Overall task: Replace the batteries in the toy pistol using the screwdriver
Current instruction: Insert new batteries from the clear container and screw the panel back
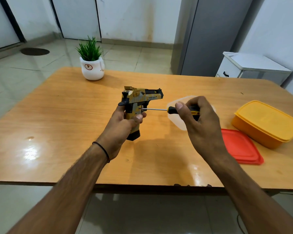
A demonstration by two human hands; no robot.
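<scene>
1. The tan-and-gold plastic toy pistol with black slide parts (139, 98) is held upright above the middle of the glossy orange-brown wood-grain table (57, 115), with its blocky barrel pointing to the person's right.
2. The left hand (123, 123) grasps the pistol's grip, with fingers wrapped round it and the thumb pressed on the side. A black base sticks out below the palm.
3. A thin black cord band (103, 149) circles the left wrist.
4. The right hand (199, 115) clenches the black-and-yellow handle of the slim steel-shafted screwdriver (156, 109), with the thumb lying along the handle's front.
5. The screwdriver lies level, its tip touching the side of the pistol's grip just behind the trigger.
6. A translucent, rounded plastic tub (175, 119) sits on the table, mostly hidden behind the right hand.
7. A flat red plastic lid with rounded corners (240, 146) lies to the right, just beside a closed yellow rectangular plastic box (267, 124).
8. A spiky green plant in a smooth white ceramic pot (92, 68) stands near the far edge.
</scene>
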